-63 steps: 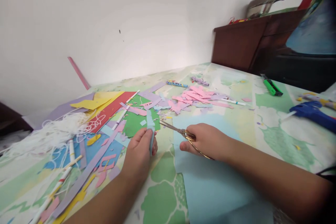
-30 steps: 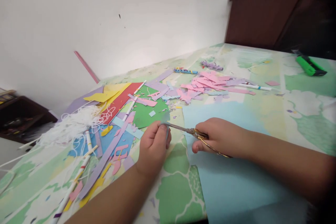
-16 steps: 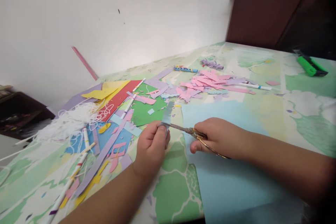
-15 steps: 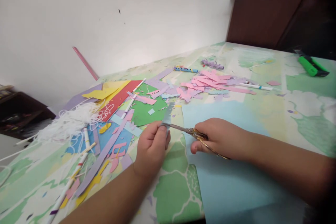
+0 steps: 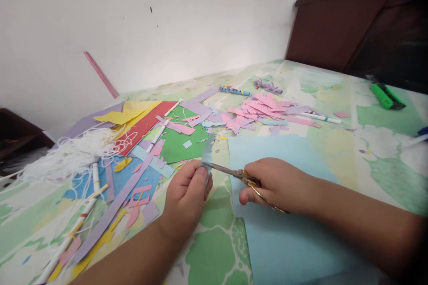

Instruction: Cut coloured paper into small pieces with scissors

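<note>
My left hand (image 5: 187, 191) pinches a narrow light blue paper strip (image 5: 207, 148) between thumb and fingers, and the strip's free end points away from me. In my right hand (image 5: 272, 182) is a pair of scissors (image 5: 245, 177) with gold-coloured handles. The scissor blades reach left to the strip, their tips right at my left thumb. Whether the blades are parted is too fine to see. Beneath my right hand and forearm lies a large light blue paper sheet (image 5: 281, 240).
White string (image 5: 70, 153) lies tangled at the left beside coloured paper sheets and scraps. Pink paper pieces (image 5: 261, 107) are heaped behind my hands. A green highlighter (image 5: 387, 95) sits far right, near a dark brown cabinet (image 5: 337, 26). A pink strip (image 5: 100, 74) leans on the wall.
The whole view has shifted slightly, with the table things now a little further left. Both hands keep their hold on the paper strip and the scissors, which stay at the strip.
</note>
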`<state>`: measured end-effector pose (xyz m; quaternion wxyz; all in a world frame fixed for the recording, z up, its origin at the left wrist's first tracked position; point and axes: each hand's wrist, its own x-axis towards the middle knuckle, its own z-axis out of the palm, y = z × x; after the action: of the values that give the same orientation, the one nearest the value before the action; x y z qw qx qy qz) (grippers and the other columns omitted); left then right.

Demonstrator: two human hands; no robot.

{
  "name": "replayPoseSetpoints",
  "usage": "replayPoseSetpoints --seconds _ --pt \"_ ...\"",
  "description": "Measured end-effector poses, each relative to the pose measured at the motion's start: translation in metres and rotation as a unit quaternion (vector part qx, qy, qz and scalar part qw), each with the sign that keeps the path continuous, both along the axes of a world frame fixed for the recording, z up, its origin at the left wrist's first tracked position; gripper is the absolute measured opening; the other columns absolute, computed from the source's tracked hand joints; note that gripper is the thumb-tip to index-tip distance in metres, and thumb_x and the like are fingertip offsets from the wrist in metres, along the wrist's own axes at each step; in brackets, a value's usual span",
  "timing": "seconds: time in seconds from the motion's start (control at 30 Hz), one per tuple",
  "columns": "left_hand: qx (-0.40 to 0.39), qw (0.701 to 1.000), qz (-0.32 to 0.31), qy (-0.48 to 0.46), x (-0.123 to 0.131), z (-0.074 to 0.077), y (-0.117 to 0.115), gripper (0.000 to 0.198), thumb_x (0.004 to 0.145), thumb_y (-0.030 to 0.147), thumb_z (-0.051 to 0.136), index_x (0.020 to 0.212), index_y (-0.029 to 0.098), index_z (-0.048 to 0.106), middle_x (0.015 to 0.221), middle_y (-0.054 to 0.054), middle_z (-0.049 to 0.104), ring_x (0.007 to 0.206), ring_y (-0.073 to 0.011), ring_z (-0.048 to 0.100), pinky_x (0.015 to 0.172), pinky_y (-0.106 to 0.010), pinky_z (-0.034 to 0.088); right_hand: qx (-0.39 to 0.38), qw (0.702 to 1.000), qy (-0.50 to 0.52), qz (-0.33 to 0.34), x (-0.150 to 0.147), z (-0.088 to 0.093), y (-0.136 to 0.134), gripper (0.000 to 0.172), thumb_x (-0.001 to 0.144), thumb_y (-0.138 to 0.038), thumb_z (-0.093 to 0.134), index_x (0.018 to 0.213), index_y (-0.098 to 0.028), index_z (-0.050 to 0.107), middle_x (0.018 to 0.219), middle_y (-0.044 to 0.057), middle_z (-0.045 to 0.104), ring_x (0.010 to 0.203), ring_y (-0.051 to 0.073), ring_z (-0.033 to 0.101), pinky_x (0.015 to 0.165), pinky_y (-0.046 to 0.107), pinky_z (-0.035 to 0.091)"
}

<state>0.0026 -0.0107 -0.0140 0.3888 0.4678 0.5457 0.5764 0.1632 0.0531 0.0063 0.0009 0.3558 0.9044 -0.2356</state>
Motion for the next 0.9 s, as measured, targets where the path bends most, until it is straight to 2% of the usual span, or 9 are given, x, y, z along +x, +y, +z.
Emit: replayPoseSetpoints --seconds 0.23,0.37,0.53,0.77,0.9 --pt "-0.033 0.999 0.005 0.025 -0.001 0.001 0.0 0.029 0.077 0.027 0.036 0.049 0.018 0.036 0.041 0.005 0.032 0.039 -0.0071 0.028 0.039 -0.021 0.023 0.046 0.999 -0.001 0.009 0.002 -0.002 -0.002 0.051 0.066 -0.064 0.032 0.063 -0.018 0.052 0.058 0.001 0.053 0.05 0.011 0.042 0.044 0.02 0.023" --pt "-0.013 0.997 -0.02 0.074 -0.005 0.001 0.001 0.026 0.077 0.027 0.036 0.052 0.018 0.04 0.044 0.005 0.034 0.042 -0.0078 0.03 0.044 -0.021 0.027 0.053 0.998 -0.013 0.008 0.002 -0.003 -0.001 0.051 0.065 -0.065 0.033 0.067 -0.018 0.052 0.059 0.0 0.052 0.051 0.011 0.042 0.043 0.02 0.022" --pt "-0.026 0.993 -0.018 0.111 -0.006 0.005 0.001 0.023 0.076 0.028 0.036 0.057 0.018 0.044 0.047 0.005 0.033 0.043 -0.0085 0.032 0.044 -0.021 0.027 0.068 0.997 -0.017 0.023 0.003 -0.005 0.001 0.047 0.07 -0.06 0.031 0.067 -0.017 0.05 0.061 0.001 0.053 0.053 0.011 0.043 0.046 0.021 0.022" --pt "-0.032 0.989 -0.005 0.144 -0.007 0.013 0.001 0.021 0.074 0.023 0.038 0.055 0.018 0.045 0.048 0.004 0.035 0.046 -0.0095 0.034 0.046 -0.021 0.029 0.052 0.998 -0.016 0.042 0.001 -0.003 0.003 0.046 0.072 -0.058 0.03 0.065 -0.017 0.048 0.061 0.0 0.054 0.054 0.011 0.044 0.046 0.021 0.022" --pt "-0.059 0.99 -0.001 0.13 -0.008 0.015 0.003 0.022 0.074 0.025 0.037 0.053 0.019 0.042 0.046 0.005 0.035 0.044 -0.0092 0.033 0.044 -0.021 0.028 0.045 0.998 -0.017 0.043 -0.001 -0.001 0.006 0.045 0.072 -0.058 0.03 0.065 -0.017 0.048 0.06 0.0 0.054 0.054 0.01 0.043 0.046 0.021 0.021"
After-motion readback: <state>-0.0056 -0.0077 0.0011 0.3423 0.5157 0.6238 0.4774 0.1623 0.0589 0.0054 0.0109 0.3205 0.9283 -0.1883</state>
